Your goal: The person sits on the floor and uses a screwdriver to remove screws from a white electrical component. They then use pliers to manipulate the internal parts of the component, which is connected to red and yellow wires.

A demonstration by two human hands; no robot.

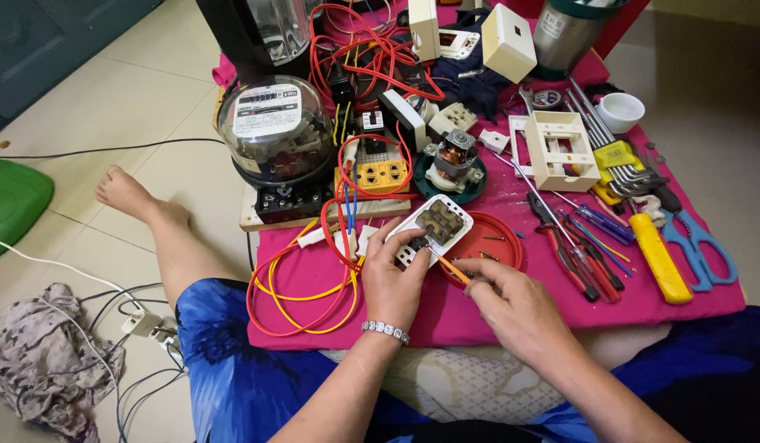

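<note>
Left hand (392, 283) grips white switch plate (433, 223) — right hand (511, 308) pinches, apparently, orange screwdriver (452, 268).

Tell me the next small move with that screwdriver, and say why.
Probably turn the orange-handled screwdriver in place. Its tip already sits at the back of the white switch plate, the left hand steadies the plate over the red lid, and the right hand pinches the handle.

left hand (392, 283): fingers curled, gripping | right hand (515, 308): pinching, fingers bent, close beside left
</note>
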